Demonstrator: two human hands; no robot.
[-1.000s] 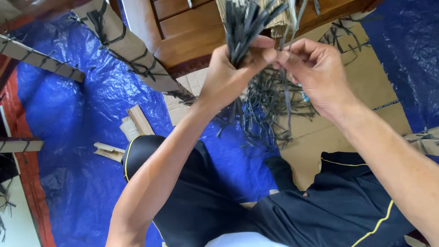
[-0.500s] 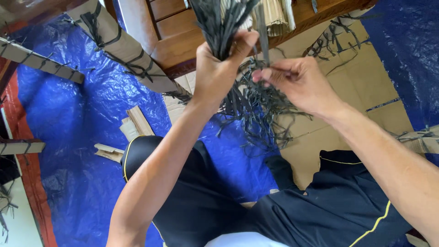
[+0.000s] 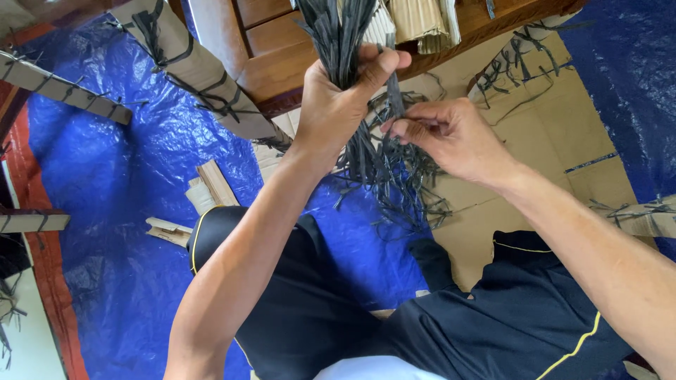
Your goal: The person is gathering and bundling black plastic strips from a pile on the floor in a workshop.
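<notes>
**Bundle of dark strips held upright, one strip pinched below**

I see the bundle of dark strips [image 3: 343, 35] standing nearly upright in the view, its long axis running from the top edge of the picture down through my left hand [image 3: 336, 105], with the loose lower ends fanning out in a tangle below the fist. It sits high in the middle of the view, in front of a wooden bench [image 3: 282, 60]. My left hand is closed tight around the bundle, thumb pressed across the front. My right hand [image 3: 451, 137] is just beside and below it, fingertips pressed together on a single strip [image 3: 393, 91] that runs up along the bundle's axis to the left thumb.

Against half a second ago, the bundle stands a little straighter, and the right hand sits lower, now under the left fist rather than level with it. A second ago both hands met at the same height.

Beneath the hands lie a flattened cardboard sheet [image 3: 556, 141] and a blue tarp [image 3: 120, 183] on the floor. Cardboard strips wrapped in dark ties [image 3: 190, 67] lean at the upper left, and small wooden offcuts [image 3: 211, 186] rest near my dark trouser knee [image 3: 282, 281].
</notes>
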